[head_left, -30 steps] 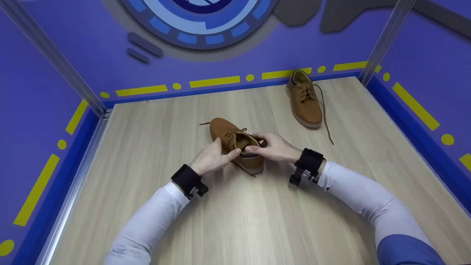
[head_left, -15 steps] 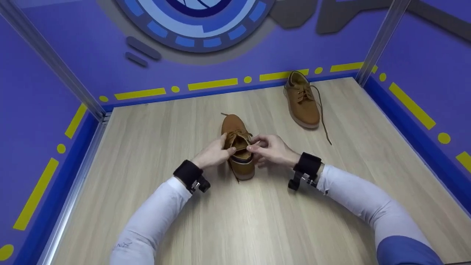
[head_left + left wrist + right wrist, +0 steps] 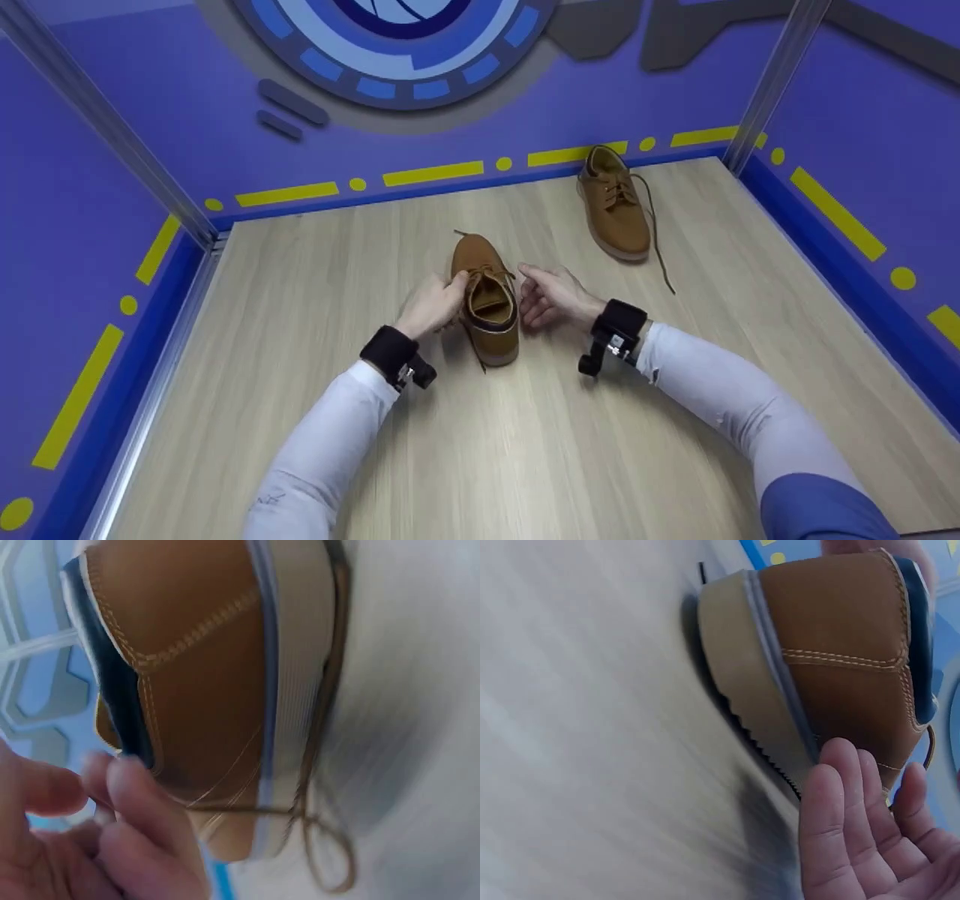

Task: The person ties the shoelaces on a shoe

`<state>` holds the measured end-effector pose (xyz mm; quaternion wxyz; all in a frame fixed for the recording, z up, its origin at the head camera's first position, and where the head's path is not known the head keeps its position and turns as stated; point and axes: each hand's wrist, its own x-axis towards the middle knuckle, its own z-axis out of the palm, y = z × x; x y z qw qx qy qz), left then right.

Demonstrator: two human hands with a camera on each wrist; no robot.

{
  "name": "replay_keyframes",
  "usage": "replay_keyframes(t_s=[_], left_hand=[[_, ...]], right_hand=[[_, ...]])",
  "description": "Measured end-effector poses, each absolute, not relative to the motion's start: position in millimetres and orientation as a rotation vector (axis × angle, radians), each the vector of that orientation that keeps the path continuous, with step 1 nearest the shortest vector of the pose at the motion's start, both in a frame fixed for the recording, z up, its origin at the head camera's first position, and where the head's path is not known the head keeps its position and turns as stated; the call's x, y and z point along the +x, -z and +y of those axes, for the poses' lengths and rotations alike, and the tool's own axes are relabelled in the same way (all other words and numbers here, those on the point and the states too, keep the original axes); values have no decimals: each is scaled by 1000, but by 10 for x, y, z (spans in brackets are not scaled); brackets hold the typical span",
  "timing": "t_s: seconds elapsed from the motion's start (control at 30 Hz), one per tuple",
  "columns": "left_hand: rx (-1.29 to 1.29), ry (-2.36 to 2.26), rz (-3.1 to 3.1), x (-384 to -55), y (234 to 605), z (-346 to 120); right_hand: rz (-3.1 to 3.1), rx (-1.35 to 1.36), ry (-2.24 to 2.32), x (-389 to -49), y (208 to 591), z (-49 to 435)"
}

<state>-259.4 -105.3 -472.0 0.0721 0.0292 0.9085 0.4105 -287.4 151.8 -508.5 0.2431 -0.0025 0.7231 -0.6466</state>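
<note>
A brown lace-up shoe (image 3: 495, 346) stands on the table between my hands, toe pointing away and its opening facing up. My left hand (image 3: 433, 304) is at the shoe's left side. In the left wrist view, its thumb and fingers pinch a thin brown shoelace (image 3: 244, 808), which runs past the sole and makes a loop on the table. My right hand (image 3: 551, 298) is beside the shoe's right side, holding nothing. Its fingers (image 3: 832, 817) are loosely extended close to the shoe's side in the right wrist view.
A matching brown shoe (image 3: 622, 225) sits at the back right, toe towards me, with a long loose lace (image 3: 661, 259) trailing along its right. Blue-purple panels (image 3: 420, 142) with yellow marks border the wooden table (image 3: 480, 457) at the back and sides.
The shoe has turned from slanting left to pointing nearly straight away. My right hand has come off the shoe's opening to its right side. The left thumb has moved from the opening to the laces.
</note>
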Motion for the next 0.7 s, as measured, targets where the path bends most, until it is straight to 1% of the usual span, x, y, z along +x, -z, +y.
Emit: replay_keyframes(t_s=[0.3, 0.4, 0.53, 0.7], left_hand=[[-133, -1397, 2305, -2783, 4830, -1087], [-180, -1477, 2214, -2830, 4836, -1080], [-204, -1545, 2230, -2852, 4833, -1066], [-187, -1547, 2504, -2847, 4865, -1052]], right_hand=[[1919, 205, 1721, -3022, 5114, 1321], [1953, 233, 1680, -3030, 5118, 1259], [1990, 222, 1677, -3012, 5098, 1228], [2006, 191, 1763, -3004, 5093, 1217]])
